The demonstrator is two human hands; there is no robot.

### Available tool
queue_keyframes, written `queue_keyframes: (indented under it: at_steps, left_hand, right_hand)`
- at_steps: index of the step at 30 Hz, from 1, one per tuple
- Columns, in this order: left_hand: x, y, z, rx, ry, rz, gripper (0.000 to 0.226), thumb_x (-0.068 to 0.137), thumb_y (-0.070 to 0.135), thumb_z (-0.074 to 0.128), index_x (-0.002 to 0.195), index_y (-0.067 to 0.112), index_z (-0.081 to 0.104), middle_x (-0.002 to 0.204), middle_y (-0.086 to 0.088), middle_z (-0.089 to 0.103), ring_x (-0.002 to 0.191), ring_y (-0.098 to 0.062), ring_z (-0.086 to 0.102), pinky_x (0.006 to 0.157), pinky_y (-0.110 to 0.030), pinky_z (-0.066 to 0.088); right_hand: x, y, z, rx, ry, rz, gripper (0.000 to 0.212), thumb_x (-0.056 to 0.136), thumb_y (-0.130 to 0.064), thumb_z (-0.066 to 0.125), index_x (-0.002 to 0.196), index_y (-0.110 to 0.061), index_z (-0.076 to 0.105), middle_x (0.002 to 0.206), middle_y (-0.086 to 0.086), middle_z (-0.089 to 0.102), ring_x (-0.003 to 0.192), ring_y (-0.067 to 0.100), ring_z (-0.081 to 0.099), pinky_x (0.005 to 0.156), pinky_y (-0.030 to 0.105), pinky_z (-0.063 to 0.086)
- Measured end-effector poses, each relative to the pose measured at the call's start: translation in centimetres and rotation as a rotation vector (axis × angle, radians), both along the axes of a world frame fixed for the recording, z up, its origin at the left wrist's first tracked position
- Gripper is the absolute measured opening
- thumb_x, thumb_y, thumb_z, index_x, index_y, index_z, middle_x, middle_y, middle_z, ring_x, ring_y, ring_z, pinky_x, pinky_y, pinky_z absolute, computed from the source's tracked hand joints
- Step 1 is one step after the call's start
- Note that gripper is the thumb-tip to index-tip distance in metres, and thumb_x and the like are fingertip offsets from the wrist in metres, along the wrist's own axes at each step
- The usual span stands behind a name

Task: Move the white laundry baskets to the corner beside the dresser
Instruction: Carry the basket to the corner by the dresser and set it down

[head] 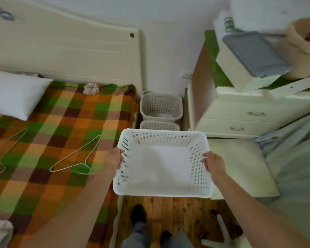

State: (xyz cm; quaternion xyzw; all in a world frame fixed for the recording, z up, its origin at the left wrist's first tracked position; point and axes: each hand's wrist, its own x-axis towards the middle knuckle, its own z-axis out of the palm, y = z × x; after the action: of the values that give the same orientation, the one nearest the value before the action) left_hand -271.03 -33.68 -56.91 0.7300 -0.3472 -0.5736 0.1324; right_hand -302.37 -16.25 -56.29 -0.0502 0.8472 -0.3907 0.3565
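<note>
In the head view, the left hand (114, 158) and the right hand (213, 162) each grip one side rim of a white perforated laundry basket (162, 169), fingers curled over the edge, and the basket is empty and held in the air above the wooden floor (177, 206). It is between the bed with the checked blanket (61, 122) and a pale cushioned seat (240, 167). Further ahead, two more white baskets (161, 106) stand one behind the other in the corner, between the bed and the dresser (249, 113), near the wall.
</note>
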Motion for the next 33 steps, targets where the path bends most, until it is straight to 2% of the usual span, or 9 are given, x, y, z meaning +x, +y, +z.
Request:
queue_keyframes:
  at_steps: [4,7,9,12,17,20,26,31,33]
  left_hand:
    - [-1.7,-3.5,-6.3,0.033,-0.032,-0.029,0.024,0.093,0.017,0.041,0.099,0.010,0.063,0.063,-0.006,0.056,0.051,-0.016,0.045,0.048,-0.029,0.040]
    - [-2.3,-4.3,-10.3,0.028,-0.046,-0.069,0.027,0.099,0.014,0.039,0.114,0.003,0.059,0.072,-0.009,0.055,0.057,-0.020,0.049,0.052,-0.027,0.044]
    - [-3.0,-4.9,-15.5,-0.014,-0.097,-0.123,0.033,0.102,0.020,0.039,0.122,0.000,0.057,0.086,-0.014,0.059,0.071,-0.028,0.056,0.066,-0.032,0.049]
    - [-3.7,-5.5,-22.7,-0.047,-0.229,-0.192,0.037,0.102,0.030,0.037,0.119,0.009,0.061,0.106,-0.019,0.067,0.099,-0.038,0.063,0.090,-0.045,0.052]
    - [-4.7,-6.4,-35.6,-0.017,-0.295,-0.247,0.040,0.099,0.027,0.043,0.126,0.002,0.058,0.123,-0.023,0.063,0.114,-0.041,0.059,0.092,-0.044,0.048]
    - [-5.2,-7.1,-42.2,-0.004,-0.330,-0.273,0.039,0.097,0.028,0.045,0.128,0.007,0.058,0.122,-0.020,0.063,0.111,-0.039,0.060,0.088,-0.043,0.048]
    - [-5.2,-8.2,-52.6,0.101,-0.357,-0.294,0.042,0.094,0.036,0.048,0.132,0.018,0.052,0.106,-0.009,0.067,0.083,-0.025,0.067,0.062,-0.034,0.055]
    - [-5.8,-9.7,-58.0,0.093,-0.328,-0.326,0.031,0.089,0.038,0.050,0.113,0.022,0.060,0.098,-0.007,0.070,0.083,-0.023,0.068,0.076,-0.041,0.059]
    - [-6.4,-10.4,-59.1,0.074,-0.318,-0.332,0.026,0.088,0.039,0.051,0.106,0.025,0.061,0.094,-0.004,0.070,0.081,-0.021,0.069,0.077,-0.041,0.060]
  right_hand:
    - [-1.3,-3.2,-6.4,0.089,-0.034,0.001,0.024,0.095,-0.024,0.044,0.096,-0.018,0.067,0.084,0.005,0.069,0.061,0.017,0.056,0.057,0.031,0.046]
    - [-1.9,-4.0,-10.7,0.121,-0.055,0.000,0.022,0.092,-0.031,0.050,0.088,-0.017,0.067,0.072,0.001,0.065,0.058,0.016,0.056,0.056,0.031,0.046]
    - [-2.8,-4.8,-16.1,0.172,-0.054,0.016,0.027,0.090,-0.034,0.049,0.080,-0.015,0.065,0.062,-0.002,0.062,0.054,0.016,0.055,0.056,0.030,0.047]
    - [-3.6,-6.1,-23.6,0.264,-0.093,0.032,0.031,0.092,-0.040,0.045,0.076,-0.019,0.063,0.053,-0.006,0.059,0.049,0.013,0.055,0.050,0.025,0.047]
    - [-4.5,-8.0,-36.7,0.288,-0.116,0.119,0.026,0.093,-0.033,0.046,0.107,-0.016,0.058,0.098,0.008,0.056,0.087,0.026,0.053,0.083,0.045,0.048]
    - [-4.8,-8.6,-43.1,0.330,-0.104,0.162,0.040,0.094,-0.032,0.047,0.122,-0.006,0.058,0.102,0.010,0.059,0.092,0.027,0.056,0.092,0.049,0.051]
    - [-5.1,-9.3,-53.6,0.368,-0.193,0.163,0.040,0.094,-0.036,0.046,0.128,-0.018,0.057,0.111,0.010,0.069,0.098,0.031,0.068,0.089,0.051,0.056]
    - [-6.3,-10.3,-59.2,0.361,-0.209,0.155,0.041,0.095,-0.036,0.047,0.131,-0.020,0.055,0.114,0.009,0.067,0.099,0.029,0.067,0.089,0.050,0.055]
    - [-6.9,-10.7,-60.4,0.333,-0.208,0.147,0.038,0.094,-0.034,0.047,0.128,-0.020,0.056,0.108,0.007,0.068,0.092,0.025,0.067,0.081,0.044,0.056]
